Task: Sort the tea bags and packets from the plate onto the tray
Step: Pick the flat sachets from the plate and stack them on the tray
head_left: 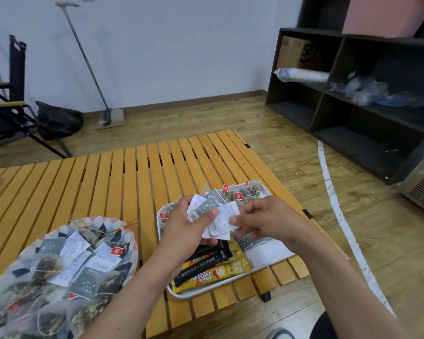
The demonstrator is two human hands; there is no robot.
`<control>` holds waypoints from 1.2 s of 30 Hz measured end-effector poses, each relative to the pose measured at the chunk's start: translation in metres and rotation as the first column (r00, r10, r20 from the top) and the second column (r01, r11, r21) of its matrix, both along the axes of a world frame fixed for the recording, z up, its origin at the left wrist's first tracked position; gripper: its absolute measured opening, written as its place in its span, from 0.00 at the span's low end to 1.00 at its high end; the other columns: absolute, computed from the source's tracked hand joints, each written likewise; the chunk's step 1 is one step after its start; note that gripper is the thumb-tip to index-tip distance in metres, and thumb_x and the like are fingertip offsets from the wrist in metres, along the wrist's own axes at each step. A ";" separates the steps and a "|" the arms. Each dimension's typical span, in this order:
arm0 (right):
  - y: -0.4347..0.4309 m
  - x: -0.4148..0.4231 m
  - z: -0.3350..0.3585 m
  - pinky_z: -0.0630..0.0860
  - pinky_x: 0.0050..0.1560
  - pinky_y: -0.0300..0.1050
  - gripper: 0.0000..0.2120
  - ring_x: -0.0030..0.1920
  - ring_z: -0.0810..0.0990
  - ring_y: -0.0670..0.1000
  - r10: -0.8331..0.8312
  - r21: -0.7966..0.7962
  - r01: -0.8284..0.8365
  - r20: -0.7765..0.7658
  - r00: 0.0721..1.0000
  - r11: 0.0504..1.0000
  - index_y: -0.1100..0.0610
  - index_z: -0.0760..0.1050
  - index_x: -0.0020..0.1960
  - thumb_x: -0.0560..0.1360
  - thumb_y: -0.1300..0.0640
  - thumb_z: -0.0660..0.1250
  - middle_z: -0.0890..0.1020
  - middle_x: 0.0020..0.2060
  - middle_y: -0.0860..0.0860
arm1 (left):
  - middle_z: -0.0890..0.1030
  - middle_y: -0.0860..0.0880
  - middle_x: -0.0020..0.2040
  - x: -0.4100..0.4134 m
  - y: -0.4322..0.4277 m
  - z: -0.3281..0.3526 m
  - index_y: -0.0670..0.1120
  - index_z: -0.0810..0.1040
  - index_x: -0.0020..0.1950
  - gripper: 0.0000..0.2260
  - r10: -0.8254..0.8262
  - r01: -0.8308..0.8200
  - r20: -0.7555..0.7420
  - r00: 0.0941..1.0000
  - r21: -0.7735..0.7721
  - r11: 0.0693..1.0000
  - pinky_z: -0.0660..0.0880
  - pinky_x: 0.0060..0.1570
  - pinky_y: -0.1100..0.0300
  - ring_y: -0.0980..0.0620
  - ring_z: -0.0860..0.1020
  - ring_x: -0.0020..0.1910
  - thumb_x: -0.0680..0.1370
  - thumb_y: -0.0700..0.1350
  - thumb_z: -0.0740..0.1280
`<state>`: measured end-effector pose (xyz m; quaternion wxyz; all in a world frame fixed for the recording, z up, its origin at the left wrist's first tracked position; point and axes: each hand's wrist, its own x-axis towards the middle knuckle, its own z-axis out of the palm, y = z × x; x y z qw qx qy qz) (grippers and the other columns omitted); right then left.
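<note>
A bunch of packets (pixel 214 216) is held up over the tray (pixel 269 253) by both hands. The left hand (pixel 186 222) is closed around the bunch, thumb on top. The right hand (pixel 262 220) pinches one white packet at its edge. Yellow and black sticks (pixel 213 270) lie in the near part of the tray, and tea bags (pixel 242 194) at its far end. More tea bags and packets are piled on the plate (pixel 130 238), left of the tray on the slatted surface (pixel 113 177).
</note>
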<state>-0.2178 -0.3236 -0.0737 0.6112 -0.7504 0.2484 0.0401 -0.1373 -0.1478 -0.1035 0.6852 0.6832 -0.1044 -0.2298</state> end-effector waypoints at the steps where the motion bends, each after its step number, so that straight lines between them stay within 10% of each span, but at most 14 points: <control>1: -0.004 -0.001 0.001 0.79 0.38 0.42 0.11 0.41 0.87 0.52 -0.016 0.033 0.016 0.013 1.000 0.999 0.61 0.80 0.47 0.70 0.58 0.80 0.88 0.41 0.58 | 0.86 0.48 0.51 0.001 0.001 0.001 0.49 0.75 0.62 0.14 0.005 -0.005 -0.010 1.000 0.002 1.000 0.84 0.38 0.52 0.48 0.87 0.43 0.79 0.41 0.73; 7: -0.031 -0.011 0.012 0.82 0.56 0.51 0.08 0.55 0.84 0.53 -0.158 0.173 0.113 0.273 0.949 0.978 0.60 0.76 0.39 0.74 0.63 0.73 0.86 0.55 0.55 | 0.84 0.48 0.55 0.005 0.002 0.000 0.48 0.73 0.65 0.16 0.022 -0.023 0.027 0.999 0.035 0.999 0.82 0.35 0.56 0.49 0.86 0.46 0.80 0.38 0.71; 10: -0.046 -0.016 0.017 0.79 0.52 0.50 0.09 0.49 0.86 0.47 -0.240 -0.004 0.261 0.380 0.893 0.965 0.67 0.73 0.39 0.77 0.64 0.66 0.88 0.48 0.53 | 0.83 0.48 0.56 0.005 0.002 -0.001 0.48 0.73 0.66 0.16 0.017 -0.019 0.031 0.999 0.039 0.999 0.82 0.34 0.57 0.49 0.86 0.46 0.80 0.38 0.71; 14: -0.062 -0.019 0.001 0.81 0.51 0.55 0.15 0.36 0.80 0.51 -0.319 -0.274 0.323 0.060 0.946 0.906 0.67 0.80 0.40 0.73 0.54 0.74 0.83 0.29 0.52 | 0.84 0.48 0.55 0.003 0.001 -0.001 0.49 0.73 0.66 0.16 0.011 -0.013 0.044 0.999 0.045 0.999 0.82 0.34 0.57 0.50 0.86 0.44 0.80 0.38 0.71; 17: -0.068 -0.020 -0.008 0.79 0.54 0.52 0.19 0.40 0.82 0.48 -0.295 -0.311 0.250 -0.106 0.949 0.917 0.57 0.80 0.34 0.65 0.44 0.82 0.85 0.32 0.51 | 0.84 0.49 0.55 0.003 0.001 -0.003 0.49 0.73 0.65 0.16 0.011 -0.014 0.054 0.998 0.056 0.998 0.83 0.35 0.57 0.52 0.86 0.43 0.80 0.39 0.71; 21: -0.078 -0.014 -0.018 0.80 0.49 0.48 0.04 0.43 0.81 0.51 -0.364 -0.438 0.288 -0.099 0.926 0.851 0.54 0.83 0.42 0.75 0.60 0.75 0.85 0.48 0.54 | 0.84 0.49 0.55 0.003 0.001 -0.004 0.51 0.73 0.64 0.16 0.004 -0.007 0.059 0.998 0.056 0.998 0.83 0.35 0.57 0.51 0.86 0.45 0.80 0.39 0.71; 23: -0.083 -0.009 -0.027 0.82 0.51 0.49 0.11 0.46 0.83 0.53 -0.385 -0.519 0.275 -0.114 0.916 0.810 0.50 0.80 0.39 0.74 0.65 0.73 0.85 0.47 0.52 | 0.84 0.49 0.55 0.003 0.001 -0.004 0.50 0.73 0.64 0.16 0.003 -0.006 0.057 0.998 0.048 0.999 0.83 0.35 0.57 0.50 0.86 0.45 0.80 0.39 0.71; 36: -0.079 0.002 -0.035 0.80 0.45 0.46 0.11 0.47 0.83 0.54 -0.421 -0.608 0.230 -0.190 0.887 0.760 0.49 0.82 0.42 0.68 0.62 0.81 0.84 0.42 0.50 | 0.84 0.47 0.56 0.004 0.001 -0.005 0.48 0.73 0.66 0.16 0.002 -0.005 0.056 0.998 0.058 0.998 0.82 0.34 0.57 0.48 0.86 0.47 0.80 0.39 0.71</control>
